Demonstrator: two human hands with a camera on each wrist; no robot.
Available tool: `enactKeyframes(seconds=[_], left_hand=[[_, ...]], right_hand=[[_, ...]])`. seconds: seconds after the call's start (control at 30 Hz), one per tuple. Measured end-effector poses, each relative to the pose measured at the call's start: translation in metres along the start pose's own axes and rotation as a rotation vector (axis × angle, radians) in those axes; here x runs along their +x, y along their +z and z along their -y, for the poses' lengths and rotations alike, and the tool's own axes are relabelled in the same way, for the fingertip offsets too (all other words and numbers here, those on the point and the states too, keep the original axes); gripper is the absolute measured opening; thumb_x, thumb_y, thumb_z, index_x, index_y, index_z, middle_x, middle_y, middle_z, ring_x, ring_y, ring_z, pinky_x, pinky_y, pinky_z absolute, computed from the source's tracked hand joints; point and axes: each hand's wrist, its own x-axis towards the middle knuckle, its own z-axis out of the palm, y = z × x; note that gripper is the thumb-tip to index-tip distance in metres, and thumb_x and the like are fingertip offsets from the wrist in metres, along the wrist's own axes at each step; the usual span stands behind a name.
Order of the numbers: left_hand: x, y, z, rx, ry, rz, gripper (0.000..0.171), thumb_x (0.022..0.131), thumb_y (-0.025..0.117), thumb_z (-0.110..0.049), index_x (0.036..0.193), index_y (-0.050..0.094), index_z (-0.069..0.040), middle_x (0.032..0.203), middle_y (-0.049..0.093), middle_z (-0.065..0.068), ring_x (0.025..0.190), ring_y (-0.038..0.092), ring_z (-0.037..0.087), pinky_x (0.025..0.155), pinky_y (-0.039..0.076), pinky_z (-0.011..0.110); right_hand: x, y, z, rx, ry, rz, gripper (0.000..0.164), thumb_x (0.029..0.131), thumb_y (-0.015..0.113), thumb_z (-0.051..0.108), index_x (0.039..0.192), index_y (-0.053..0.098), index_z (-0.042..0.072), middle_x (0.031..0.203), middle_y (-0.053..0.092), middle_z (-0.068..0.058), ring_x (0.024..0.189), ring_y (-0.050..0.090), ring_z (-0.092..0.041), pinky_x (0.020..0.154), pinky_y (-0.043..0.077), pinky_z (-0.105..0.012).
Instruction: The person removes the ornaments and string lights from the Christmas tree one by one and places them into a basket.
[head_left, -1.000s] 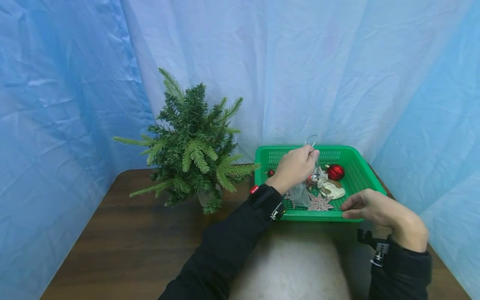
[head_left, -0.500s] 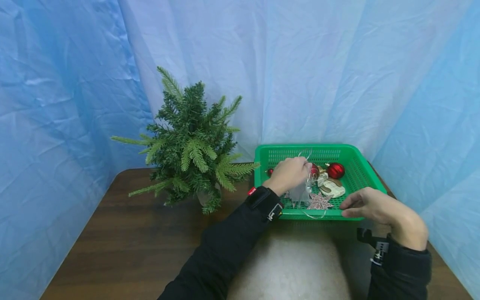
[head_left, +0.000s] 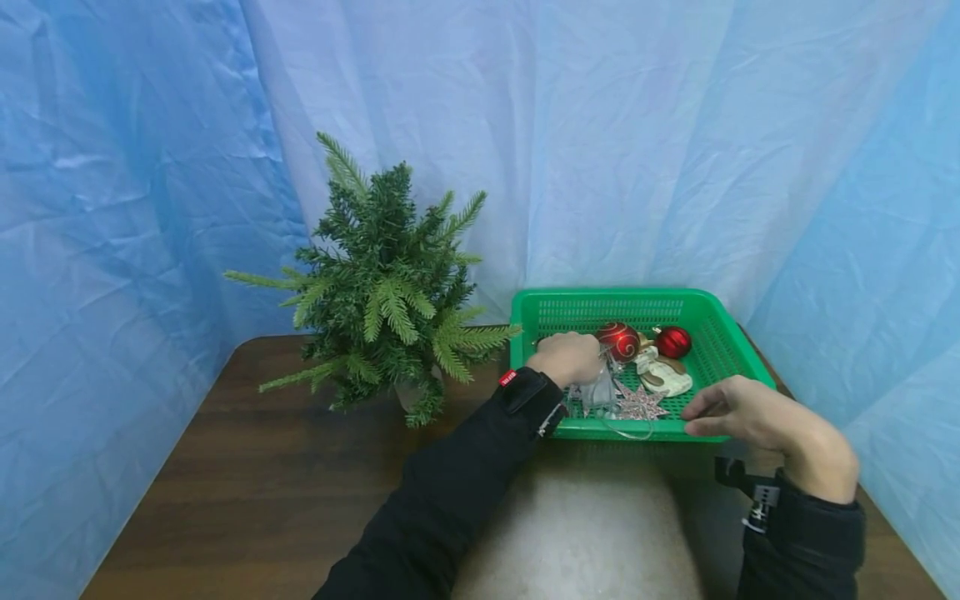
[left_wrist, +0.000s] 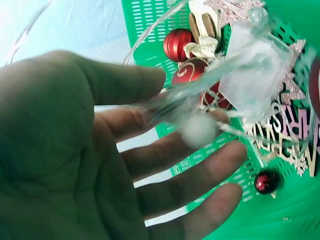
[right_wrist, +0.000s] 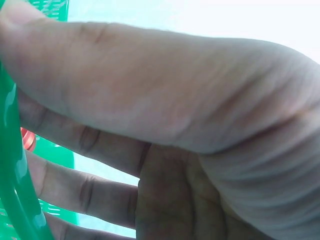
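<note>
In the head view my left hand point(head_left: 567, 358) is low over the left part of a green plastic basket point(head_left: 626, 430). The left wrist view shows its thumb and forefinger pinching a bundle of clear cord point(left_wrist: 175, 97), with a small white ball point(left_wrist: 198, 131) among the strands; the other fingers are spread. A whitish translucent box or pouch point(left_wrist: 256, 70) lies below, beside a red bauble with swirls point(head_left: 618, 342), a glittery pink star point(head_left: 640, 403) and MERRY lettering point(left_wrist: 282, 132). My right hand point(head_left: 757, 417) grips the basket's front rim at the right, thumb and fingers about the edge.
A small artificial Christmas tree point(head_left: 390, 283) stands left of the basket on the brown wooden table point(head_left: 247, 500). Another red bauble point(head_left: 672, 342) and a cream figure point(head_left: 666, 379) lie in the basket. Blue curtains point(head_left: 600, 150) hang behind and at both sides.
My left hand has sunk lower and to the left into the basket with the cord, and the swirled red bauble has come into view. My right hand stays at the rim.
</note>
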Motion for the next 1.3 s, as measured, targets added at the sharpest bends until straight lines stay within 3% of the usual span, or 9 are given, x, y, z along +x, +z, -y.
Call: enactKeyframes(seconds=[0.3, 0.63, 1.07, 1.2, 1.3], left_hand=[[0.000, 0.000, 0.002, 0.030, 0.023, 0.015, 0.036, 0.106, 0.050, -0.021, 0.071, 0.055, -0.016, 0.070, 0.041, 0.001, 0.061, 0.037, 0.017, 0.059, 0.030, 0.033], [-0.003, 0.000, 0.003, 0.052, 0.019, 0.011, 0.024, 0.101, 0.059, -0.017, 0.078, 0.061, -0.015, 0.075, 0.049, 0.002, 0.062, 0.040, 0.017, 0.056, 0.031, 0.032], [-0.022, -0.015, -0.010, 0.035, 0.086, 0.043, 0.035, 0.104, 0.051, -0.016, 0.070, 0.045, -0.017, 0.066, 0.031, -0.001, 0.057, 0.024, 0.014, 0.056, 0.024, 0.032], [-0.038, -0.016, -0.017, 0.041, 0.136, -0.024, 0.028, 0.107, 0.051, -0.025, 0.079, 0.055, -0.018, 0.068, 0.035, -0.003, 0.058, 0.030, 0.012, 0.054, 0.026, 0.030], [-0.055, -0.018, -0.020, 0.024, 0.255, -0.074, 0.019, 0.107, 0.053, -0.031, 0.100, 0.067, -0.020, 0.076, 0.051, -0.006, 0.063, 0.045, 0.009, 0.055, 0.034, 0.026]], right_hand=[[0.001, 0.000, 0.001, 0.006, 0.003, 0.004, 0.025, 0.094, 0.074, 0.019, 0.112, 0.074, 0.001, 0.107, 0.072, -0.007, 0.098, 0.068, -0.027, 0.082, 0.057, -0.046], [0.004, 0.002, 0.003, 0.005, 0.009, 0.013, 0.026, 0.094, 0.074, 0.019, 0.112, 0.074, 0.001, 0.108, 0.072, -0.007, 0.099, 0.068, -0.028, 0.082, 0.056, -0.048], [0.004, -0.001, 0.001, -0.016, 0.017, 0.012, 0.026, 0.095, 0.073, 0.020, 0.113, 0.073, 0.001, 0.108, 0.072, -0.008, 0.100, 0.068, -0.030, 0.083, 0.056, -0.048], [0.002, 0.000, -0.001, -0.035, 0.020, 0.005, 0.028, 0.096, 0.073, 0.023, 0.114, 0.073, 0.001, 0.108, 0.072, -0.008, 0.100, 0.068, -0.029, 0.081, 0.057, -0.046], [-0.001, 0.001, 0.000, -0.058, 0.011, -0.015, 0.037, 0.098, 0.070, 0.029, 0.120, 0.071, -0.001, 0.112, 0.072, -0.012, 0.103, 0.067, -0.032, 0.081, 0.057, -0.047]])
